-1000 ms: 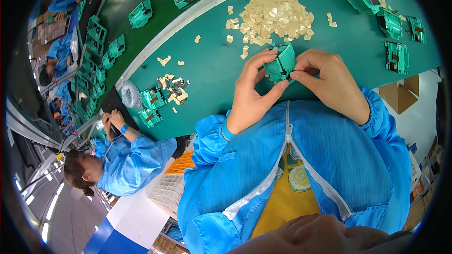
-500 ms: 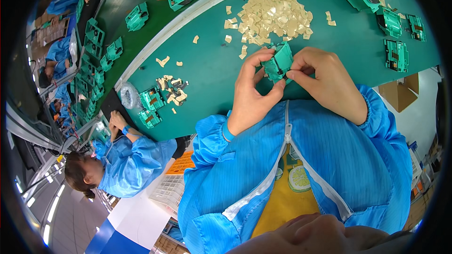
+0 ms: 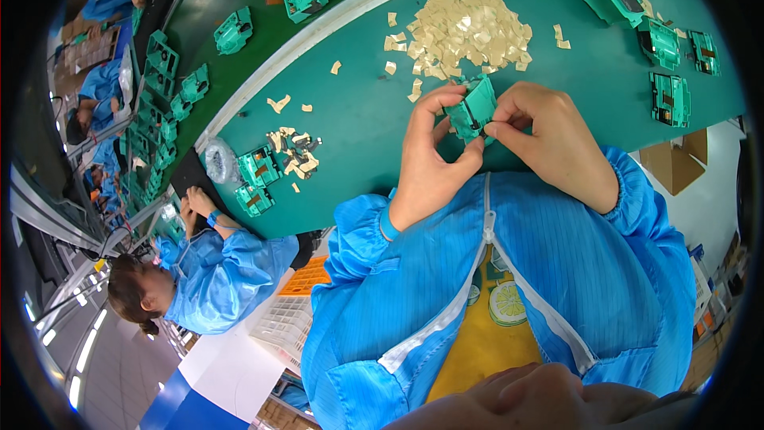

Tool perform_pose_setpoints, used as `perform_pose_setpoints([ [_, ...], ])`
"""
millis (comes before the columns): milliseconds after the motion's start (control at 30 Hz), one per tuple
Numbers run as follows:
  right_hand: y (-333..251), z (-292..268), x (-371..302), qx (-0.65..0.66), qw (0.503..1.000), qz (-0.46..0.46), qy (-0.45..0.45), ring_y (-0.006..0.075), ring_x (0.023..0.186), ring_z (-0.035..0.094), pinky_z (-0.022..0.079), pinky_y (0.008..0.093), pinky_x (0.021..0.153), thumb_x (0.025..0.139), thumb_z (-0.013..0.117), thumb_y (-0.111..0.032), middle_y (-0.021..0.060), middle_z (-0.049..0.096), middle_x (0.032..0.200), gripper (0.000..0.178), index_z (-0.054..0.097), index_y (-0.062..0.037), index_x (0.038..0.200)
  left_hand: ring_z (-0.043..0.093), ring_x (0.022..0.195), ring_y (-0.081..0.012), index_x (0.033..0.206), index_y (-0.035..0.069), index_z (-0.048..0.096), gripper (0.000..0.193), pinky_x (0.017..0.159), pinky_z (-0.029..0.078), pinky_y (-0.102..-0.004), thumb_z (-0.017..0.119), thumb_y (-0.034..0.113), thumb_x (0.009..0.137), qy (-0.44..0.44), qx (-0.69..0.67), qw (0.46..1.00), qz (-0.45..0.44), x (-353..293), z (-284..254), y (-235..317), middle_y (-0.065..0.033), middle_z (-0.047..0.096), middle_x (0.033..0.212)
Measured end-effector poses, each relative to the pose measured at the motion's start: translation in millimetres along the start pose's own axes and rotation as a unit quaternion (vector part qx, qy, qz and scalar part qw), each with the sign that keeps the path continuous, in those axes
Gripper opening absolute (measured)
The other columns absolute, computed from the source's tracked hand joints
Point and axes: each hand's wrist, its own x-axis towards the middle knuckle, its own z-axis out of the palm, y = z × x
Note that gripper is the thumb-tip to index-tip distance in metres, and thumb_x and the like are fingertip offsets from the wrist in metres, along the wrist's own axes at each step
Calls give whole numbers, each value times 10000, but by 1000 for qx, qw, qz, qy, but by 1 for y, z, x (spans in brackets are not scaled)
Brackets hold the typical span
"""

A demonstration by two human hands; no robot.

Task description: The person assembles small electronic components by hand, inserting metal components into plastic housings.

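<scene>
Between my hands is a green plastic housing (image 3: 478, 102) with black parts along its edge, raised over the near side of the green table. My left hand (image 3: 434, 139) grips it from the left, fingers behind and thumb at its lower edge. My right hand (image 3: 545, 131) pinches at the housing's lower right corner, thumb against forefinger. A tiny dark bit shows at those fingertips, too small to name. Just beyond the housing lies a heap of small cream-coloured tabs (image 3: 469, 28), with a few loose ones beside it.
More green housings (image 3: 670, 99) stand at the right; others (image 3: 256, 167) sit at the left near mixed cream and dark scraps (image 3: 294, 151) and a clear roll (image 3: 220, 161). Past a pale rail (image 3: 318, 28), a belt carries housings (image 3: 233, 30). A co-worker (image 3: 215, 271) sits at left.
Both hands keep nearly the same hold on the housing, with only a slight shift of the right fingertips at its corner. The whole view has moved a little.
</scene>
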Motion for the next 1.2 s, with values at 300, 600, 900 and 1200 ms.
perform_pose_setpoints([
  [300,25,-8,18,303,945,97,-79,123,839,666,521,259,759,919,727,-3,62,691,909,297,461,-80,1028,471,1392,-237,1371,86,500,552,1135,416,-456,692,-54,873,-4,-15,1000,-6,2,-3,1,-109,494,1459],
  [600,-3,9,23,294,955,-5,-41,110,900,664,509,249,797,960,681,-8,31,698,933,285,487,-77,1156,551,1326,-320,1353,55,542,577,1119,439,-443,776,2,829,69,175,945,266,21,-17,-2,-148,527,1447],
  [900,-20,-46,231,378,917,-129,-17,137,1076,638,511,276,877,1042,595,-121,60,676,1257,459,505,10,1473,604,1249,-329,1225,23,657,356,1056,474,-417,747,53,881,183,177,928,271,-3,-65,5,-156,642,1332],
  [1200,80,-130,344,191,953,-59,228,191,1172,632,481,303,1004,1031,560,-107,101,677,1305,360,646,-4,1366,701,878,-264,1052,11,710,170,779,552,-375,732,63,892,426,338,838,47,-63,-171,-42,-139,697,1079],
])
